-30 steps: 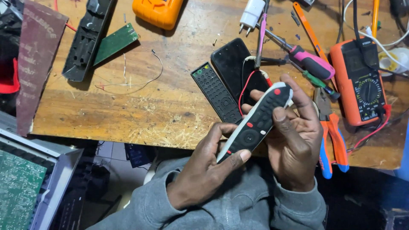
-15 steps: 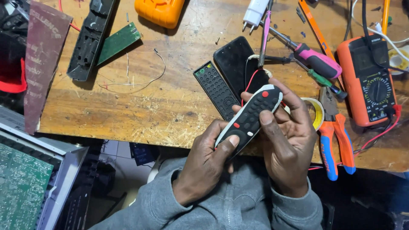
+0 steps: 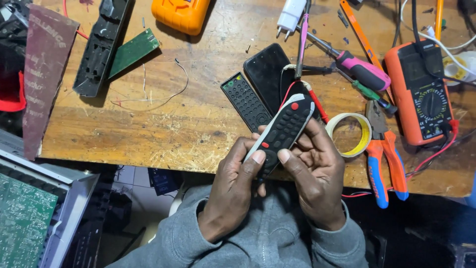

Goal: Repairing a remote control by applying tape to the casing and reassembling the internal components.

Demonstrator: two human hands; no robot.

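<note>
Both hands — the left hand (image 3: 233, 191) and right hand (image 3: 315, 176) — are closing around a black-and-grey remote control (image 3: 282, 131), thumbs pressing its lower end, tilting it button-side up over the wooden counter (image 3: 163, 129) edge, beside a roll of tape (image 3: 364, 133) and orange-handled pliers (image 3: 384, 159).

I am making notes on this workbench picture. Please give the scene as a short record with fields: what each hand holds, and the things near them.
left hand: left hand grips the lower end of the black remote, thumb on its buttons
right hand: right hand holds the same remote from the other side
surface: wooden table
behind the remote: second remote, dark phone
to the right: tape roll, pliers, orange multimeter, pink screwdriver
</note>
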